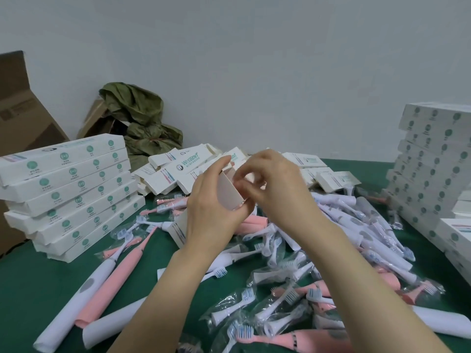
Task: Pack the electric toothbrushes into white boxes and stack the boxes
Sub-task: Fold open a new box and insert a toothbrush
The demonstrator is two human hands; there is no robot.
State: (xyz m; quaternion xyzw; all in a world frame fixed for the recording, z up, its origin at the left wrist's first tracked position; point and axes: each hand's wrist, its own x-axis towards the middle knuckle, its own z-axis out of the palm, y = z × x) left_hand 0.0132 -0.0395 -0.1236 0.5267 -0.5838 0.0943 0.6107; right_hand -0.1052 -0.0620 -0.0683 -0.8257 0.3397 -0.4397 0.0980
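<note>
Head view: a white box (230, 192) is gripped by the left hand (211, 212), its end pinched by the right hand (277, 182).

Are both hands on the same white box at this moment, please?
Yes, the left hand grips the white box around its body while the right hand pinches its upper end.

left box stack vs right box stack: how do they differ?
Height: the left stack is lower; the right stack rises well higher. Neatness: the left stack is fanned, with its ends offset; the right stack looks squarer. Neighbours: brown cartons flank the left stack; a lower pile of boxes adjoins the right stack. Both are white boxes with green round marks, on the green table.
</note>
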